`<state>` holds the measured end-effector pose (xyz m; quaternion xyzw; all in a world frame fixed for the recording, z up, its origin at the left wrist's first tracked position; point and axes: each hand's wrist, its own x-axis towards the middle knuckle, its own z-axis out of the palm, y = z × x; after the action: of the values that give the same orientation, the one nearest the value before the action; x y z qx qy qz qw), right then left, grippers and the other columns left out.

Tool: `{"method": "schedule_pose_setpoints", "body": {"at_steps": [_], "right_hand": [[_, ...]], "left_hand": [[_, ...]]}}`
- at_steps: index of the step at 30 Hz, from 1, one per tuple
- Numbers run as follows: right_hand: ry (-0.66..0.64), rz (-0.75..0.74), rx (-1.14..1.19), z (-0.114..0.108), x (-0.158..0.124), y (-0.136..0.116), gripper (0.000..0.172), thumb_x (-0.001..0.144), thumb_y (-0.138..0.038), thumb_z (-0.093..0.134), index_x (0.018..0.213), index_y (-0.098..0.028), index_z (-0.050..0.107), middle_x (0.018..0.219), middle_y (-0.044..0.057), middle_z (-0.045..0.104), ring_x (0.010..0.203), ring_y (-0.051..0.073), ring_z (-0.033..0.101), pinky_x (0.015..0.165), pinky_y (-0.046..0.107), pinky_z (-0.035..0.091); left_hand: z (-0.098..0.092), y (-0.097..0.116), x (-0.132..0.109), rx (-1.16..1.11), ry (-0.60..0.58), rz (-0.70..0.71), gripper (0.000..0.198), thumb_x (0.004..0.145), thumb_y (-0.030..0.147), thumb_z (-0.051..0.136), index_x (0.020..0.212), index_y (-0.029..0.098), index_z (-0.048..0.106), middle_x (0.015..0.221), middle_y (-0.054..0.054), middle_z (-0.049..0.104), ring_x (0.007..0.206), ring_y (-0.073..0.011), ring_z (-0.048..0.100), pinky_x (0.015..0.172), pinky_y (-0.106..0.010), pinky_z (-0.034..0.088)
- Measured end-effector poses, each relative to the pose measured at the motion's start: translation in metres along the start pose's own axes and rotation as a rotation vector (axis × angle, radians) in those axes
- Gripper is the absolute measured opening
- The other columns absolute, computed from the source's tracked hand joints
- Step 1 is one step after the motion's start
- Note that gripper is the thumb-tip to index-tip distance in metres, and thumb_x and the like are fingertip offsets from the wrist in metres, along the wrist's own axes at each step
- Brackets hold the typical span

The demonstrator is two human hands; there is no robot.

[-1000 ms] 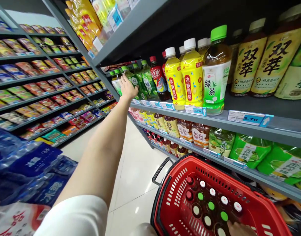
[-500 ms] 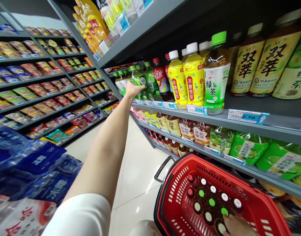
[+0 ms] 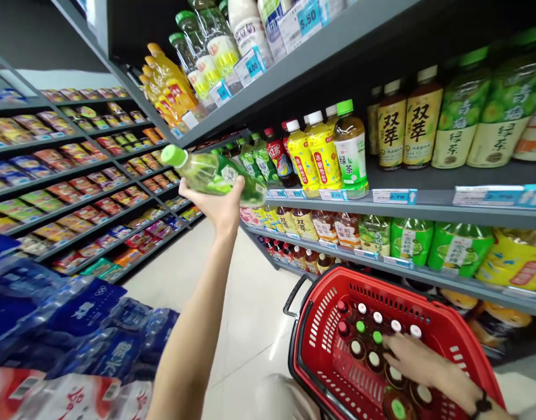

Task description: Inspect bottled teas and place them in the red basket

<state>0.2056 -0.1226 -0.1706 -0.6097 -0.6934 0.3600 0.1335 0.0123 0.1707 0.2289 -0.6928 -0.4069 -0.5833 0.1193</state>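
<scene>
A green-capped bottle with a green label [image 3: 211, 175] lies nearly sideways in my left hand [image 3: 219, 204], held in the air in front of the drink shelf. My right hand [image 3: 408, 356] is inside the red basket [image 3: 452, 315], over the bottle caps, with its fingers spread near a green cap [image 3: 377, 337]. Several upright bottles with red, white, green and cream caps stand in the basket. One more green-capped bottle [image 3: 398, 408] is at the basket's near side.
Drink shelves with price tags [image 3: 394, 196] run along the right, with yellow bottles [image 3: 323, 154] on them. Packaged food fills the shelves [image 3: 75, 157] at the left. Blue-wrapped water packs [image 3: 84, 309] are stacked at the lower left, beside the pale floor [image 3: 246, 326].
My left hand has come away from the shelf, toward me, with a green-capped bottle in it. My right hand has moved further over the caps in the basket. The view has shifted to the right.
</scene>
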Motion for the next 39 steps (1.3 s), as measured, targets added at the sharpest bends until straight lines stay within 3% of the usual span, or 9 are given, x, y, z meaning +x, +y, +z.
{"method": "schedule_pose_setpoints", "body": {"at_steps": [2,4,7,13,16,25,30,34,39], "right_hand": [[0.133,-0.100,0.248,-0.004,0.002,-0.010,0.033,0.106,-0.026,0.038,0.103,-0.017,0.069,0.099,0.014,0.077,0.096,0.030,0.075,0.090,0.040,0.055],[0.172,-0.149,0.613,-0.009,0.004,-0.022,0.035,0.109,-0.035,0.032,0.105,-0.017,0.062,0.101,0.014,0.075,0.090,0.025,0.072,0.085,0.036,0.056],[0.026,-0.077,1.214,-0.010,0.004,-0.041,0.049,0.108,-0.053,0.028,0.121,-0.015,0.056,0.106,0.017,0.074,0.087,0.024,0.073,0.078,0.036,0.059],[0.083,0.007,1.824,0.021,-0.010,-0.053,0.060,0.105,-0.069,0.032,0.134,-0.023,0.058,0.107,0.011,0.076,0.081,0.024,0.073,0.064,0.038,0.062],[-0.005,-0.003,1.784,0.040,-0.017,-0.050,0.072,0.099,-0.082,0.039,0.124,-0.019,0.063,0.091,0.010,0.075,0.068,0.021,0.070,0.050,0.029,0.056],[0.169,-0.020,1.675,0.036,-0.028,-0.042,0.070,0.082,-0.080,0.074,0.114,-0.018,0.067,0.076,0.002,0.068,0.048,0.011,0.053,0.035,0.018,0.037],[-0.040,-0.080,1.705,0.032,-0.028,-0.029,0.089,0.071,-0.094,0.069,0.117,-0.018,0.070,0.075,0.004,0.072,0.044,0.010,0.049,0.036,0.019,0.032],[-0.146,-0.093,1.806,0.022,-0.038,-0.049,0.103,0.070,-0.104,0.055,0.127,-0.020,0.071,0.109,0.014,0.079,0.089,0.030,0.076,0.073,0.043,0.062],[-0.189,-0.131,1.842,0.007,-0.049,-0.072,0.107,0.068,-0.104,0.056,0.134,-0.020,0.070,0.133,0.016,0.074,0.127,0.039,0.067,0.109,0.059,0.051]], "left_hand": [[-0.022,0.016,-0.051,-0.192,-0.107,-0.073,0.084,0.088,0.038,0.072,0.155,0.024,0.023,0.156,-0.014,0.049,0.144,-0.0262,0.056,0.121,-0.036,0.047],[-0.032,0.030,-0.113,-0.348,-0.455,-0.283,0.061,0.091,0.035,0.067,0.145,0.025,0.039,0.145,-0.011,0.062,0.133,-0.0250,0.066,0.110,-0.033,0.055],[-0.033,0.052,-0.214,-0.515,-0.834,-0.546,0.078,0.082,0.027,0.080,0.149,0.026,0.039,0.145,-0.012,0.064,0.128,-0.0246,0.069,0.105,-0.031,0.059],[-0.037,0.077,-0.338,-0.531,-0.982,-0.464,0.093,0.065,0.040,0.097,0.144,0.020,0.051,0.135,-0.011,0.069,0.124,-0.0290,0.068,0.111,-0.044,0.053],[-0.046,0.076,-0.351,-0.474,-1.031,-0.487,0.091,0.071,0.043,0.094,0.147,0.020,0.048,0.133,-0.011,0.071,0.118,-0.0269,0.071,0.107,-0.043,0.055],[-0.062,0.069,-0.347,-0.683,-1.007,-0.380,0.086,0.088,0.044,0.084,0.161,0.021,0.043,0.157,-0.015,0.057,0.145,-0.0322,0.057,0.121,-0.045,0.047],[-0.067,0.056,-0.347,-0.804,-0.861,-0.199,0.065,0.100,0.035,0.070,0.161,0.024,0.052,0.167,-0.014,0.047,0.156,-0.0344,0.044,0.129,-0.050,0.037],[-0.068,0.064,-0.343,-0.866,-0.859,0.006,0.078,0.098,0.038,0.069,0.168,0.021,0.040,0.168,-0.017,0.044,0.155,-0.0367,0.044,0.127,-0.053,0.040],[-0.065,0.082,-0.344,-0.816,-0.620,0.249,0.082,0.090,0.038,0.074,0.163,0.012,0.047,0.160,-0.019,0.054,0.146,-0.0359,0.054,0.123,-0.051,0.045]]}}
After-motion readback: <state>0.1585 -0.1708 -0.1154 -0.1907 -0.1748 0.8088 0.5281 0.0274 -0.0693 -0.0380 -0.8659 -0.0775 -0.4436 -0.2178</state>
